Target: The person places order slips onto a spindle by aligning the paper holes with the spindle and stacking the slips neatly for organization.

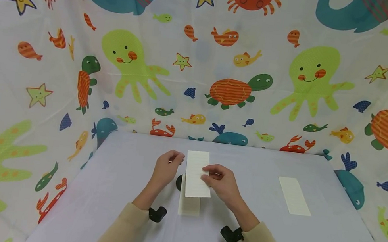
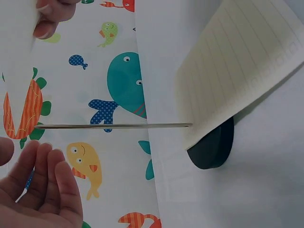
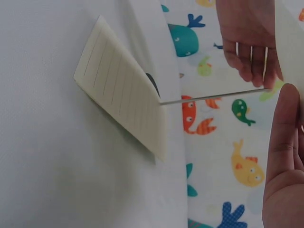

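Observation:
My right hand (image 1: 222, 182) pinches a lined cream paper slip (image 1: 198, 173) by its right edge, raised above the table. Close to the slip's left edge is my left hand (image 1: 168, 170), its fingers gently bent and nothing gripped in it. A thin metal spike (image 2: 114, 126) rises from a black round base (image 2: 216, 147), its tip near both hands. Low on that spike sits another lined slip (image 2: 242, 61), tilted against the base. From the head view the raised slip hides the spike and part of the lower slip (image 1: 189, 208).
One more cream slip (image 1: 294, 196) lies flat at the right of the white-covered table (image 1: 121, 156). Behind the table hangs a curtain (image 1: 195, 49) printed with sea animals. Black wrist cameras (image 1: 157, 214) sit at both sleeves.

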`<state>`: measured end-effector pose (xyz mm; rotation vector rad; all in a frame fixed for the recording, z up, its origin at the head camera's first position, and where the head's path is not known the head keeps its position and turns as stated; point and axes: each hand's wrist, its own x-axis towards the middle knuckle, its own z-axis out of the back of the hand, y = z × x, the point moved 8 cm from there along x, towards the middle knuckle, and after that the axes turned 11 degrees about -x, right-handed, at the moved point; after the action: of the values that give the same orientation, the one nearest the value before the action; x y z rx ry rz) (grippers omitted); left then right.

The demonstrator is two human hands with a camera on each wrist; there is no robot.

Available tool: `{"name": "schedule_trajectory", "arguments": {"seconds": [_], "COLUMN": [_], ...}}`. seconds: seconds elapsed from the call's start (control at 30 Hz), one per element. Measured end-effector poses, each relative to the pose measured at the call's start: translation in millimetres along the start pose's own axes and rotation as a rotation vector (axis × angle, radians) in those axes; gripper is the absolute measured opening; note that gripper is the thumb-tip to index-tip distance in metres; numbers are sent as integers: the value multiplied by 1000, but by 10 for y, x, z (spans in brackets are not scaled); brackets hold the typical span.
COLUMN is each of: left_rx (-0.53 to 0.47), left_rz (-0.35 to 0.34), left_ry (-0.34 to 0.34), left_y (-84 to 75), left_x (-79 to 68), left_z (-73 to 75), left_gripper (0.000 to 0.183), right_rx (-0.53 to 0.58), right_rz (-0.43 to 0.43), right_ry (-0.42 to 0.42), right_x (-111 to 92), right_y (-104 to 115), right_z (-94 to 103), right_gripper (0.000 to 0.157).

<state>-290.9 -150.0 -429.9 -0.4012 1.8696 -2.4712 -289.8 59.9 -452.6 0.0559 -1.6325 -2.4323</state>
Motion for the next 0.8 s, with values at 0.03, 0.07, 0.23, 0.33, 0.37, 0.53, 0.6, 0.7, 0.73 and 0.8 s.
{"name": "schedule_trajectory", "arguments": {"seconds": [0.03,0.07,0.23,0.33,0.37,0.53,0.6,0.7,0.73,0.8], "left_rx": [-7,-13,-46,-47,-46,-32,-34,-43,-45,-45], "left_rz": [1,2,18,33,42,84,96,111,115,123], "left_ry": [0,0,1,-2,-5,-5,0,5,3,0], "left_y": [-6,-9,-7,17,28,111,142,176,182,192], "left_x": [9,19,68,98,107,133,136,137,137,139], "left_z": [-4,-8,-23,-27,-28,-36,-46,-63,-65,-72], "left_gripper": [29,29,32,33,33,31,30,29,29,28], "right_rx": [3,9,25,28,28,28,26,18,19,20], "right_rz": [-2,-2,9,10,7,-13,-17,-17,-17,-17], "right_ry": [2,4,8,11,15,37,39,35,34,34], "right_x": [1,2,9,16,16,12,9,7,7,10], "right_y": [7,14,35,36,32,9,2,-6,-9,-16], "right_z": [-13,-25,-76,-107,-120,-173,-183,-185,-186,-188], "right_gripper": [21,21,20,20,20,20,20,20,20,20]}}
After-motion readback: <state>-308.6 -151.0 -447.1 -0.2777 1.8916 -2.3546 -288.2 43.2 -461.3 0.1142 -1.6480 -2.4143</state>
